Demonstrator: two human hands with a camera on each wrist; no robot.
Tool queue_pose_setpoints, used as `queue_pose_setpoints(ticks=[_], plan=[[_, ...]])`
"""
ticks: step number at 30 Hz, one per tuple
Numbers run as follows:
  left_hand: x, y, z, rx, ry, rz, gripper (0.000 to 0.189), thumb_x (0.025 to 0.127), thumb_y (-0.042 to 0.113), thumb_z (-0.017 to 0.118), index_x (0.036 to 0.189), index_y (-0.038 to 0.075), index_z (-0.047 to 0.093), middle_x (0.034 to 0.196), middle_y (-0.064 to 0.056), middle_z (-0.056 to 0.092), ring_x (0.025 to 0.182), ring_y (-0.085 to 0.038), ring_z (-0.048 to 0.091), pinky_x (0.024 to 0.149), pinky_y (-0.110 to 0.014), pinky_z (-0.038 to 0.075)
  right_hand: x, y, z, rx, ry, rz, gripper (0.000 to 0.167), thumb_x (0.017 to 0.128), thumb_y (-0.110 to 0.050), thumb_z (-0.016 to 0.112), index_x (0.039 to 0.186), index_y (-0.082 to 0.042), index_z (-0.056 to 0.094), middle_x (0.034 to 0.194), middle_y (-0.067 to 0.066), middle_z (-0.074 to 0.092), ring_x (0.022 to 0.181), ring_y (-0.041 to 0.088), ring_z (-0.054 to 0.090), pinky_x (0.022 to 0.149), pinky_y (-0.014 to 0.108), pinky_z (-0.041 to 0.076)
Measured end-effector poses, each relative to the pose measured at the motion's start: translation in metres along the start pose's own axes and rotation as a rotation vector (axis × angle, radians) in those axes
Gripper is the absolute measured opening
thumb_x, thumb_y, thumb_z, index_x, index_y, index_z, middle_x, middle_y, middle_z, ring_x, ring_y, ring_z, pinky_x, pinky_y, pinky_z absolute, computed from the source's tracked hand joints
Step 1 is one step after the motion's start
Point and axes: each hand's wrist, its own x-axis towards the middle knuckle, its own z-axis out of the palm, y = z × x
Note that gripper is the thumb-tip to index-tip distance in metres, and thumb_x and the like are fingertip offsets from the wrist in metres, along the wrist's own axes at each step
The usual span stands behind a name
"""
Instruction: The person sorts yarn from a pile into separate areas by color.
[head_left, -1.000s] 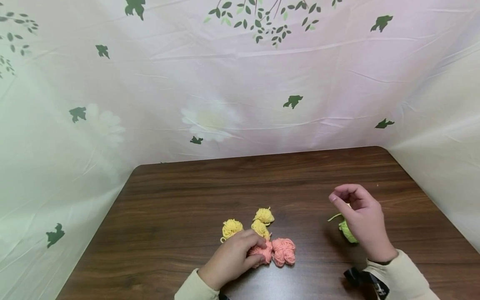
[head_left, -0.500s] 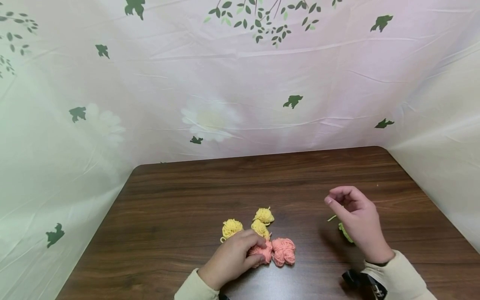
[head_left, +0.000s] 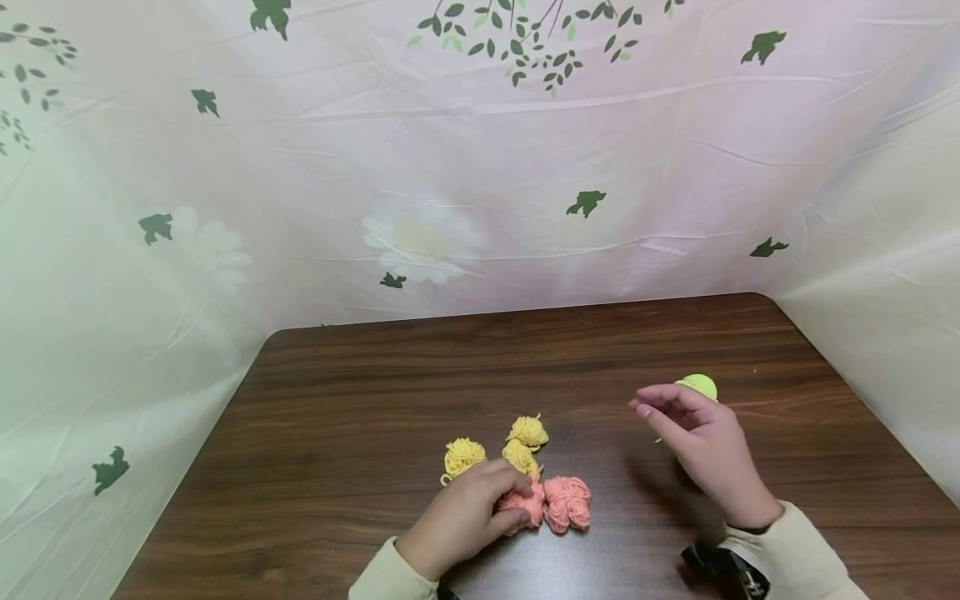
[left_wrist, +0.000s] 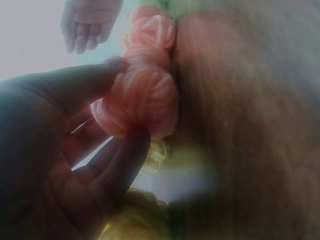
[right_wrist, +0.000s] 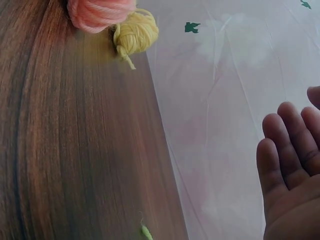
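Note:
My left hand (head_left: pixel 468 512) holds a pink yarn ball (head_left: pixel 525 504) on the table, thumb on one side and fingers on the other; the left wrist view shows this pinch. A second pink yarn ball (head_left: pixel 567 504) lies against its right side. Three yellow yarn balls, one of them (head_left: pixel 464 457) partly behind my left hand, sit just beyond. Above the table at the right, my right hand (head_left: pixel 708 442) hovers with bent fingers and nothing between them. A smooth yellow-green round thing (head_left: pixel 699 385) shows past its knuckles. Of the green yarn, only a strand end (right_wrist: pixel 146 232) shows.
The dark wooden table (head_left: pixel 360 375) has rounded far corners. A pale printed cloth (head_left: pixel 487 167) hangs behind it and at both sides. A black strap (head_left: pixel 723 562) sits at my right wrist.
My right hand has drifted left, covering the green yarn ball and uncovering the yellow-green round thing beyond it. My left hand and the pink and yellow yarn balls have stayed put.

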Motion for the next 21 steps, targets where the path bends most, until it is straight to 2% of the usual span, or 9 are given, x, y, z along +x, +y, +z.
queue_pose_setpoints(ticks=[7,21], plan=[[0.0,0.0,0.0,-0.001,0.002,0.001,0.013,0.091,0.022,0.076,0.101,0.018,0.069,0.104,0.01,0.066,0.096,-0.001,0.058,0.085,-0.018,0.048,-0.001,0.001,0.002,0.051,-0.084,-0.011,0.017,0.096,-0.002,0.066,0.113,-0.003,0.07,0.103,0.006,0.075,0.093,0.011,0.072,0.074,0.023,0.057],[0.0,0.0,0.0,-0.005,0.004,0.004,0.013,0.09,0.022,0.076,0.101,0.018,0.069,0.104,0.01,0.066,0.097,-0.001,0.059,0.085,-0.018,0.048,-0.004,0.003,0.013,0.108,-0.164,-0.013,0.016,0.094,0.002,0.067,0.11,0.0,0.069,0.102,0.013,0.074,0.091,0.012,0.072,0.074,0.024,0.057]])
